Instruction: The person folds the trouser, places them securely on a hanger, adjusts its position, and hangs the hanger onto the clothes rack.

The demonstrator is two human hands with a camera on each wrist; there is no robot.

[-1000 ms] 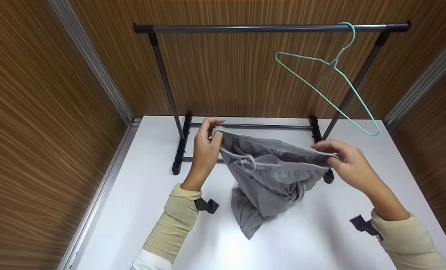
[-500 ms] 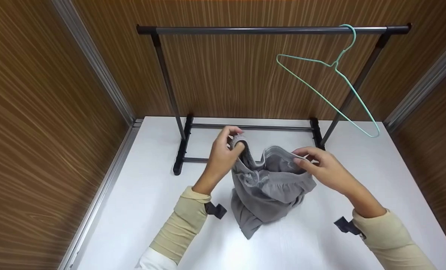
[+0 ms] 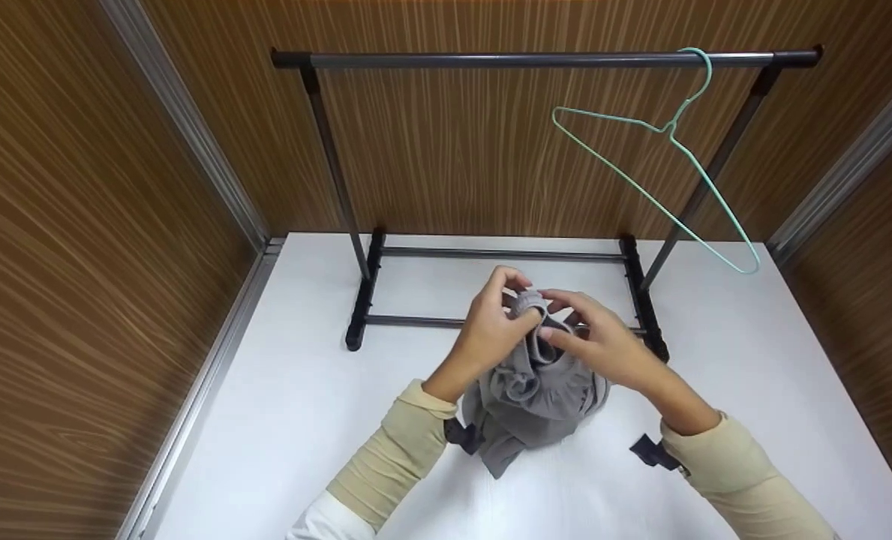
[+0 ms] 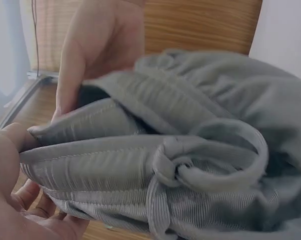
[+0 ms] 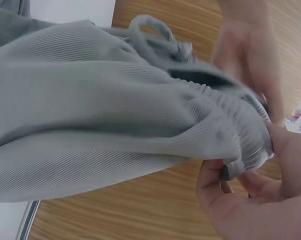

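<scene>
Grey drawstring pants (image 3: 543, 409) hang from both hands over the white surface, their waistband gathered into folds. My left hand (image 3: 491, 322) pinches one side of the waistband, thumb inside the opening. Close beside it, my right hand (image 3: 603, 341) grips the other side between thumb and fingers, the fingertips of both hands nearly meeting. In the left wrist view a knotted drawstring loop (image 4: 215, 170) stands out on the front of the waistband (image 4: 90, 170). The right wrist view shows the elastic edge (image 5: 245, 130) bunched at my right fingers, with the fabric falling away from it.
A dark metal garment rack (image 3: 491, 60) stands behind the hands on the white surface (image 3: 303, 397). From its bar, at the right end, hangs a mint green wire hanger (image 3: 641, 191). Wood-grain panels (image 3: 446, 150) rise at the back and both sides.
Both hands have come together from a wide stretch of the waistband, the left moving right and the right moving left. The waistband has folded up between them; rack and hanger stay put.
</scene>
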